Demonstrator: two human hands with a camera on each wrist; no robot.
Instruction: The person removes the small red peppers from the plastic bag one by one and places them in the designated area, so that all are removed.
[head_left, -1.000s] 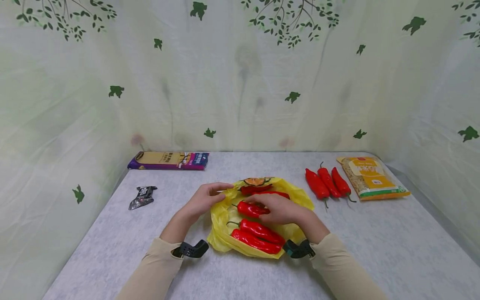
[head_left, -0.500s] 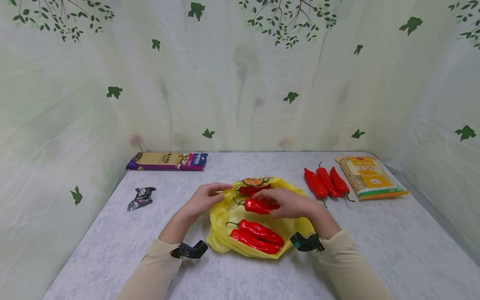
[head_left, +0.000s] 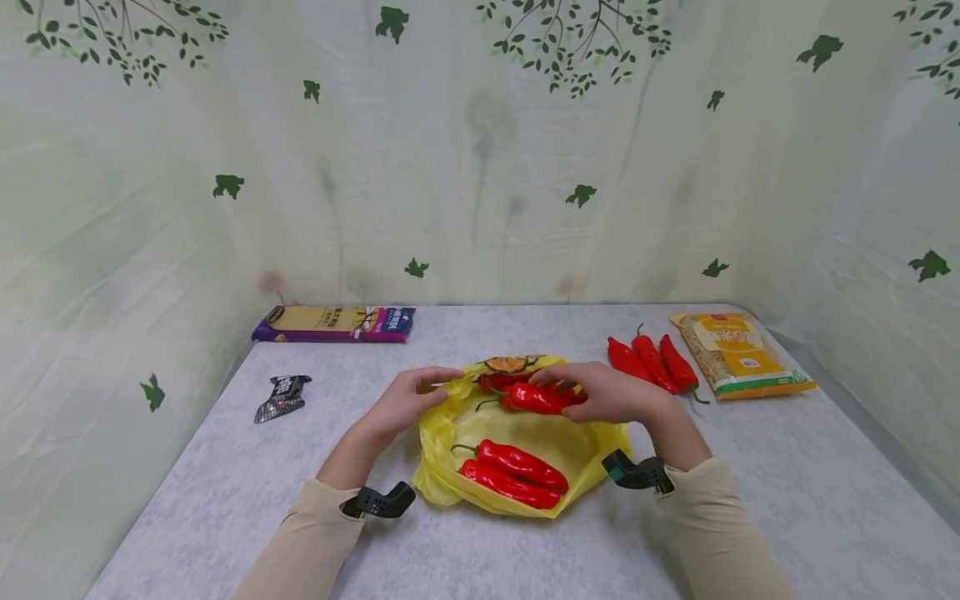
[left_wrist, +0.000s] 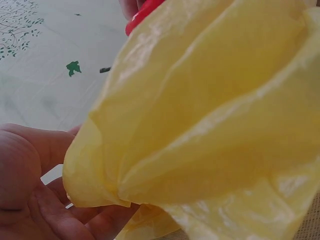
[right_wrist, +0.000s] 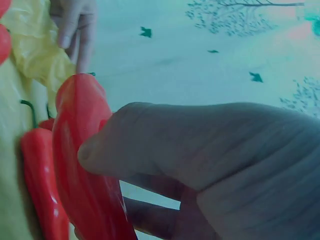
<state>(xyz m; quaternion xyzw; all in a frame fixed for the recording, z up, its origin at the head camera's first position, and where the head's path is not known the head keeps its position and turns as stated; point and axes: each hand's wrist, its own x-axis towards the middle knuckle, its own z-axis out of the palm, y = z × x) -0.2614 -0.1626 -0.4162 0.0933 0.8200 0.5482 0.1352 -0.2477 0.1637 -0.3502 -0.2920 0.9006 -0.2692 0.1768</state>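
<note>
A yellow plastic bag (head_left: 450, 475) lies spread open in the middle of the table, its mouth facing up. My left hand (head_left: 411, 402) holds the bag's left rim; in the left wrist view, thumb and fingers lie either side of the yellow film (left_wrist: 92, 175). Over the bag's far right part, my right hand (head_left: 611, 392) grips a glossy red pepper (head_left: 534, 398), green stem pointing left. The right wrist view shows the thumb pressed along this pepper (right_wrist: 82, 150). Two more red peppers (head_left: 521, 465) lie at the bag's near side. Behind the gripped one, other red peppers show partly.
Three red peppers (head_left: 654, 363) lie on the table right of the bag, beside an orange-and-clear grain packet (head_left: 738, 354). A long purple-and-tan packet (head_left: 333, 323) sits at the back left. Nearer on that side is a small black wrapper (head_left: 283, 397).
My right hand has carried the gripped pepper away from the near peppers, toward the bag's far right side. My left hand has stayed at the left rim.
</note>
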